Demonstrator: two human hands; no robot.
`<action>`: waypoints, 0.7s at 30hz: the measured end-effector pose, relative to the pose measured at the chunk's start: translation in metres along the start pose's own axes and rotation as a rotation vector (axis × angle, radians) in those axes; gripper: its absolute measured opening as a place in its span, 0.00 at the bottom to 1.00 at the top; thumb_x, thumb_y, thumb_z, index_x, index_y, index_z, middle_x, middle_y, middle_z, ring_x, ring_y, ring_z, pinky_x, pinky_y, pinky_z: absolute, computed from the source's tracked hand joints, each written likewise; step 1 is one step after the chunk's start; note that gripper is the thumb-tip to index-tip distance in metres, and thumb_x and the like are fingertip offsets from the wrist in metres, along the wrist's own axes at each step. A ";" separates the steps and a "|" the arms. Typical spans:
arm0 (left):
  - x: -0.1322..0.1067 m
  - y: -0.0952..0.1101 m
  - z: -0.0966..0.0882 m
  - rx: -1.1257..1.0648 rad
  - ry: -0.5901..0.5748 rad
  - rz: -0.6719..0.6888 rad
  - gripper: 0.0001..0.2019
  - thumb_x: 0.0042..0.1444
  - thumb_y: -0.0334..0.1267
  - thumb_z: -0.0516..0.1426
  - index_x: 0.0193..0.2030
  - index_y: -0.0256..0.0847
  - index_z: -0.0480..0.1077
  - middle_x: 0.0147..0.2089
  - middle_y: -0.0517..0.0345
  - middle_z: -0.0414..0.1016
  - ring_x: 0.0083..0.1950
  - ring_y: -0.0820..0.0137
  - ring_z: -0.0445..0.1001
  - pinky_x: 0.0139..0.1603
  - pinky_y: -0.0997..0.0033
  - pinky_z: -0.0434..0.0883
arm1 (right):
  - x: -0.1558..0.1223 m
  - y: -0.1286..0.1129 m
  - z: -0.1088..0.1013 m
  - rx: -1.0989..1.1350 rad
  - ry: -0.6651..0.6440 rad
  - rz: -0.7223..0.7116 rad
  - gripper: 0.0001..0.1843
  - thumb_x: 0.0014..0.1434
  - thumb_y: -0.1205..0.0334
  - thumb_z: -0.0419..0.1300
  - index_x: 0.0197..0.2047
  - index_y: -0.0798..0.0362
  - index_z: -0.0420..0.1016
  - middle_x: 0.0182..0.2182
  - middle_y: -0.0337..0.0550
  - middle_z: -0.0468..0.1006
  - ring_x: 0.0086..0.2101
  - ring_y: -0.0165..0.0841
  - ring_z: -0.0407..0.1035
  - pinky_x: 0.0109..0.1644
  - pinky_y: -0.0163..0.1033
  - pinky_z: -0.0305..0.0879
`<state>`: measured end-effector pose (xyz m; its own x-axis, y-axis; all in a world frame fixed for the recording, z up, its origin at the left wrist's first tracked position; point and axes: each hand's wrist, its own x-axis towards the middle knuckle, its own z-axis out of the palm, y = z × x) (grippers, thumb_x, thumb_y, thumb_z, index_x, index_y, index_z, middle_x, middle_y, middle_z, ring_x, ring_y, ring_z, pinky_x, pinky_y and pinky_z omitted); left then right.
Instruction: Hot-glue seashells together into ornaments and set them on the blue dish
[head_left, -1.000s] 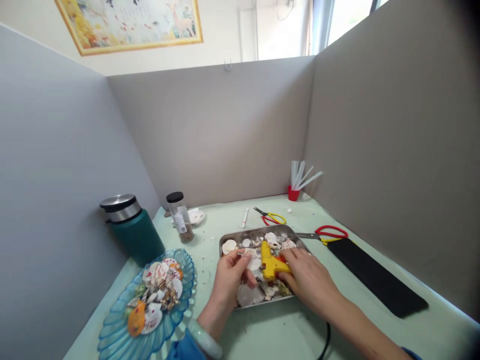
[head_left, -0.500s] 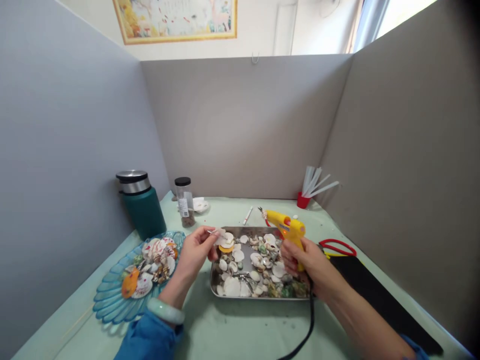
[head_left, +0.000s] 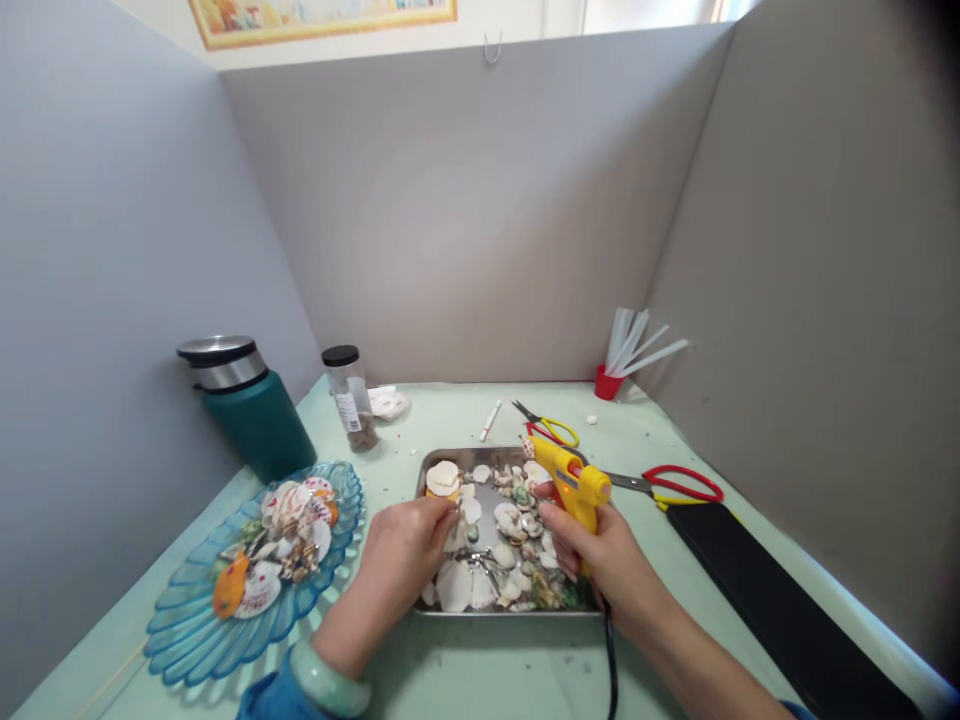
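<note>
While the right hand [head_left: 619, 570] wraps the handle of one yellow glue gun [head_left: 579, 495] over the right side of one metal tray [head_left: 517, 613], the left hand [head_left: 401, 550] (pinched; contents, if any, cannot be told) sits at its left, above shells [head_left: 454, 585]. Beyond: one white pen [head_left: 490, 420] beside scissors [head_left: 535, 417]. Farthest: one red cup [head_left: 608, 382], pale sticks [head_left: 622, 340].

Passage between jar [head_left: 349, 402] and tray [head_left: 486, 518]; glue gun [head_left: 571, 478] blocks tray's right.
</note>
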<state>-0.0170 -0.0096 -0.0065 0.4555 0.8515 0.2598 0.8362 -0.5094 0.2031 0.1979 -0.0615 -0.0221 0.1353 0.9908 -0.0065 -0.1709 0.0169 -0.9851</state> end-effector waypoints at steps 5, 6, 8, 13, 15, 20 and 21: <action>-0.003 -0.002 0.004 0.071 0.021 0.068 0.16 0.60 0.32 0.48 0.51 0.47 0.70 0.38 0.52 0.80 0.35 0.66 0.77 0.32 0.73 0.65 | 0.001 0.001 0.000 -0.048 0.028 0.019 0.23 0.53 0.50 0.63 0.47 0.55 0.68 0.16 0.28 0.57 0.17 0.23 0.51 0.19 0.30 0.49; -0.003 0.000 0.004 0.080 0.029 0.073 0.16 0.61 0.32 0.48 0.52 0.46 0.69 0.37 0.52 0.80 0.35 0.66 0.77 0.32 0.73 0.65 | 0.000 0.001 0.000 -0.068 0.035 0.020 0.23 0.53 0.49 0.62 0.47 0.55 0.68 0.16 0.28 0.57 0.17 0.23 0.51 0.19 0.30 0.49; -0.003 0.004 0.003 0.095 0.032 0.095 0.15 0.62 0.34 0.47 0.49 0.45 0.71 0.36 0.53 0.80 0.35 0.67 0.76 0.33 0.72 0.66 | 0.000 -0.001 0.001 -0.102 0.048 0.022 0.23 0.53 0.49 0.62 0.47 0.55 0.69 0.16 0.28 0.58 0.18 0.24 0.51 0.20 0.30 0.50; 0.012 0.010 -0.007 0.174 -0.023 0.242 0.14 0.63 0.36 0.47 0.45 0.45 0.73 0.37 0.54 0.79 0.40 0.64 0.73 0.38 0.67 0.65 | -0.002 -0.005 0.001 -0.136 0.070 0.034 0.24 0.53 0.48 0.62 0.47 0.56 0.69 0.14 0.28 0.58 0.17 0.24 0.51 0.21 0.31 0.49; 0.025 0.007 -0.009 0.260 -0.008 0.208 0.12 0.62 0.36 0.48 0.45 0.44 0.72 0.38 0.53 0.78 0.42 0.62 0.70 0.40 0.64 0.64 | -0.003 -0.005 0.000 -0.150 0.070 0.017 0.24 0.53 0.49 0.62 0.47 0.56 0.69 0.14 0.28 0.58 0.18 0.24 0.51 0.21 0.31 0.49; 0.056 -0.004 -0.001 0.393 -0.066 0.155 0.09 0.58 0.34 0.52 0.33 0.37 0.73 0.34 0.46 0.76 0.41 0.58 0.68 0.40 0.61 0.63 | -0.002 -0.004 -0.002 -0.155 0.063 -0.017 0.24 0.53 0.49 0.61 0.47 0.57 0.69 0.15 0.28 0.58 0.18 0.25 0.52 0.22 0.32 0.50; 0.060 -0.005 0.001 0.399 -0.069 0.159 0.08 0.57 0.32 0.52 0.34 0.37 0.73 0.34 0.46 0.76 0.41 0.58 0.68 0.40 0.61 0.62 | -0.002 -0.005 -0.002 -0.152 0.059 -0.023 0.23 0.52 0.50 0.61 0.46 0.57 0.69 0.15 0.28 0.58 0.18 0.25 0.52 0.22 0.32 0.50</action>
<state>0.0064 0.0442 0.0068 0.5959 0.7798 0.1921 0.8006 -0.5580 -0.2183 0.2005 -0.0637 -0.0179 0.1952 0.9807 0.0112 -0.0184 0.0150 -0.9997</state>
